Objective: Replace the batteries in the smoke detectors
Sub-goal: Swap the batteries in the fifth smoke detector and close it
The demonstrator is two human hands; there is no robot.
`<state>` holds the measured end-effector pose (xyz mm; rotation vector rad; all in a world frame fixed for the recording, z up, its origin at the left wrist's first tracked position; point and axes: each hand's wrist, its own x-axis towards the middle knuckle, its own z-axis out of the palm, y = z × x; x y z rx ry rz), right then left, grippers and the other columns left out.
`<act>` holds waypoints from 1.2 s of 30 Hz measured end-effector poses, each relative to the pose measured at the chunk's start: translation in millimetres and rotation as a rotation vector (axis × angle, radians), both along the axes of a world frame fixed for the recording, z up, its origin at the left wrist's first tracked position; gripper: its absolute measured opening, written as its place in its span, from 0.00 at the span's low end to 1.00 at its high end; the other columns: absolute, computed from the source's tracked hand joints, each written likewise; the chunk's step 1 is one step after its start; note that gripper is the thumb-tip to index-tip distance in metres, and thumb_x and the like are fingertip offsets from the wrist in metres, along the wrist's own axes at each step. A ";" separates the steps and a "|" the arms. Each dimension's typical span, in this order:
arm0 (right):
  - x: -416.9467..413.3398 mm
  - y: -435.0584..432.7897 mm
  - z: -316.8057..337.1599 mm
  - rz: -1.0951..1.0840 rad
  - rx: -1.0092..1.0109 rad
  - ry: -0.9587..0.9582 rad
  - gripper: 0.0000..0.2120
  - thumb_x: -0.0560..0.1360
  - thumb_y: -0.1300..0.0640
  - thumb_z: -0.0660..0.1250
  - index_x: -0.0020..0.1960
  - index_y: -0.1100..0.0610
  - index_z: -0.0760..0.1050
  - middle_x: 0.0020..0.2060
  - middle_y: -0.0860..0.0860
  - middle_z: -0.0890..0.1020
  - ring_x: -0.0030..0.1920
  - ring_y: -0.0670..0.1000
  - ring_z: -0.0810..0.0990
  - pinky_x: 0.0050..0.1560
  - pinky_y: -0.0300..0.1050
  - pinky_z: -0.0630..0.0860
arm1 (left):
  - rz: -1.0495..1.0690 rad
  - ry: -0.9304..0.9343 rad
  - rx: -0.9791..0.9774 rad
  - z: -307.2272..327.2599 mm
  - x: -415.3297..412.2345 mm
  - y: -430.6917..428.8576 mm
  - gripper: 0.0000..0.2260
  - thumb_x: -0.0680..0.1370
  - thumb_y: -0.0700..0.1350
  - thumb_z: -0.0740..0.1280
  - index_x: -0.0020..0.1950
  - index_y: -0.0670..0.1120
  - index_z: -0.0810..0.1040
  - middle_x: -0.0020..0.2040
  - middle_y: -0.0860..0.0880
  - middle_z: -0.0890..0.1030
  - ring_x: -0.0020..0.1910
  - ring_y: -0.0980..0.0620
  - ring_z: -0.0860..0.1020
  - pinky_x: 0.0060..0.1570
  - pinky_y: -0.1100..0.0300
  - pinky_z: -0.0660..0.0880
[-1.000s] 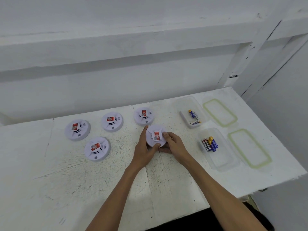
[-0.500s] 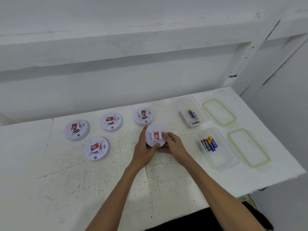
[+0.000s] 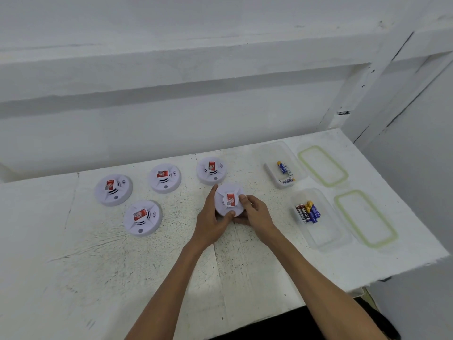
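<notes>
Left of the battery box point(image 3: 326, 236), the smoke detector point(image 3: 229, 201) sits low at the tabletop point(image 3: 73, 266). The left hand point(image 3: 210, 217) cups its rim, and the right hand point(image 3: 255, 214), nearer the box, pinches its face.

Both bare forearms reach forward and converge. The left hand point(image 3: 211, 218) cups the smoke detector point(image 3: 224, 193) from its left side, thumb curled against the near rim. The right hand point(image 3: 256, 214) grips the right side, fingers curled.
</notes>
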<state>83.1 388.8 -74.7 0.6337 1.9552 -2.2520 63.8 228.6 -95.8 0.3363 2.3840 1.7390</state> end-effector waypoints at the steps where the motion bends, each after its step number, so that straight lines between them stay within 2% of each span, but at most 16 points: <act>1: 0.1 -0.2 -0.6 -0.003 0.002 -0.001 0.13 0.81 0.50 0.65 0.55 0.60 0.81 0.49 0.58 0.86 0.50 0.58 0.86 0.46 0.53 0.84 | -0.012 -0.009 0.001 0.8 -0.7 -1.9 0.31 0.80 0.51 0.69 0.81 0.52 0.61 0.74 0.58 0.72 0.71 0.65 0.71 0.65 0.69 0.70; 4: -0.3 -0.9 -1.0 -0.004 0.001 -0.008 0.15 0.81 0.50 0.65 0.56 0.62 0.80 0.49 0.59 0.86 0.50 0.58 0.86 0.48 0.55 0.84 | -0.001 -0.107 0.033 0.1 -3.2 -7.9 0.24 0.84 0.54 0.60 0.80 0.57 0.63 0.75 0.60 0.72 0.71 0.64 0.70 0.72 0.59 0.69; 6: -1.1 -1.6 -2.4 -0.007 0.008 -0.012 0.16 0.81 0.50 0.65 0.55 0.62 0.80 0.49 0.60 0.85 0.51 0.59 0.85 0.49 0.57 0.84 | 0.021 -0.107 -0.002 -1.3 -4.7 -10.1 0.20 0.87 0.53 0.57 0.80 0.57 0.64 0.74 0.59 0.72 0.71 0.63 0.71 0.72 0.57 0.69; 11: -2.5 -1.8 -4.6 -0.010 0.025 -0.025 0.16 0.81 0.49 0.66 0.55 0.62 0.80 0.48 0.59 0.85 0.50 0.59 0.85 0.50 0.59 0.83 | 0.055 -0.073 -0.023 -1.7 -3.7 -5.9 0.20 0.87 0.49 0.56 0.81 0.53 0.64 0.74 0.55 0.73 0.71 0.58 0.72 0.71 0.59 0.70; 16: -2.1 -1.3 -2.2 0.000 0.025 -0.025 0.16 0.81 0.49 0.65 0.55 0.63 0.80 0.48 0.60 0.85 0.50 0.59 0.85 0.49 0.56 0.84 | 0.055 -0.064 -0.001 -3.6 -4.1 -6.6 0.20 0.87 0.49 0.56 0.80 0.51 0.65 0.75 0.55 0.73 0.72 0.58 0.72 0.72 0.59 0.69; 21: -1.2 -0.1 -0.6 0.018 0.009 -0.031 0.16 0.81 0.50 0.65 0.56 0.63 0.79 0.49 0.59 0.85 0.50 0.57 0.86 0.47 0.52 0.84 | 0.050 -0.080 0.009 -3.9 -4.7 -6.8 0.20 0.87 0.49 0.56 0.81 0.52 0.64 0.75 0.55 0.72 0.72 0.58 0.71 0.72 0.60 0.69; 28: -2.4 -0.1 -4.3 0.031 0.038 -0.033 0.17 0.81 0.48 0.65 0.56 0.62 0.79 0.50 0.59 0.85 0.52 0.58 0.85 0.51 0.57 0.84 | 0.054 -0.095 0.013 -5.7 -5.0 -7.2 0.20 0.87 0.49 0.56 0.80 0.52 0.65 0.75 0.56 0.73 0.72 0.60 0.71 0.72 0.59 0.69; 36: -2.0 0.5 -3.1 0.037 0.043 -0.028 0.17 0.81 0.48 0.64 0.55 0.62 0.79 0.49 0.59 0.85 0.51 0.58 0.85 0.48 0.54 0.84 | 0.058 -0.077 0.014 -2.2 -4.0 -6.0 0.20 0.87 0.48 0.56 0.80 0.52 0.64 0.74 0.55 0.73 0.71 0.58 0.72 0.70 0.62 0.69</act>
